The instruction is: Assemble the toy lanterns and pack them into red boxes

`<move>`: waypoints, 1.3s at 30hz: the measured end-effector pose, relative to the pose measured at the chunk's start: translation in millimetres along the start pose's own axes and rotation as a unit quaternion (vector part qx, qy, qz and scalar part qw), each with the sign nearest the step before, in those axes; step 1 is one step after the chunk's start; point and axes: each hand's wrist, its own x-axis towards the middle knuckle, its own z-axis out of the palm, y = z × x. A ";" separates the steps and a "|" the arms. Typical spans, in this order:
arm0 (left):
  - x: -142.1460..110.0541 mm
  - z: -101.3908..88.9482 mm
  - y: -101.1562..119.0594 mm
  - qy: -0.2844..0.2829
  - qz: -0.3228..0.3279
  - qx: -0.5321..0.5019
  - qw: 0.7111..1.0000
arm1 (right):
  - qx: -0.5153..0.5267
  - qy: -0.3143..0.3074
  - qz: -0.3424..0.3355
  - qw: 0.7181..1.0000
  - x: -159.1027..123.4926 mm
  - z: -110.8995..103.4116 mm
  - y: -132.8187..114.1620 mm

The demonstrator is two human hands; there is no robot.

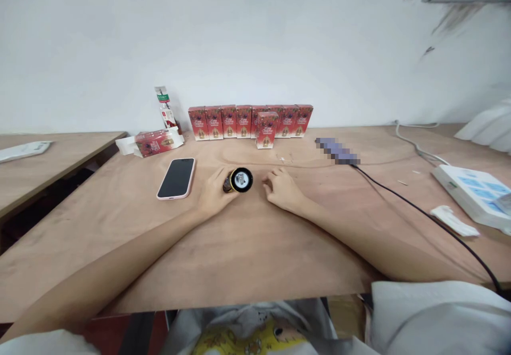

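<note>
My left hand (213, 195) is closed round the side of a small dark bottle (241, 180) with gold trim, above the middle of the table. The bottle's round black end, with a white label on it, faces me. Part of its body is hidden by my fingers. To the right of the bottle, apart from it, my right hand (282, 189) rests on the tabletop with loosely bent fingers and nothing visible in them. Beyond the hands a red box (266, 130) stands upright in front of a row of similar red boxes (229, 122).
A phone (176, 178) lies left of my left hand. Behind it are a torn red package (154, 142) and a clear packet (165, 109). To the right are a blurred purple item (337, 151) with a black cable (415, 208), a white box (475, 192) and crumpled white material (454, 220).
</note>
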 end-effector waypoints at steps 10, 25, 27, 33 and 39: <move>-0.4 -2.1 -0.4 -0.032 0.031 -0.019 0.999 | 0.088 0.119 0.019 0.989 3.4 -5.5 -9.2; -4.5 1.9 10.0 -0.068 0.066 -0.005 0.996 | 0.142 0.290 -0.171 0.931 -6.0 -15.1 -48.3; -4.7 1.7 11.0 -0.066 0.066 -0.006 0.996 | 0.109 0.298 -0.186 0.930 -5.9 -14.9 -46.8; -5.0 1.3 8.0 -0.021 0.045 0.003 0.999 | -0.104 0.300 -0.332 0.888 -6.8 -16.1 -41.5; -5.9 2.9 4.1 0.005 0.043 0.020 0.999 | -0.064 0.263 -0.280 0.921 -7.3 -16.9 -30.7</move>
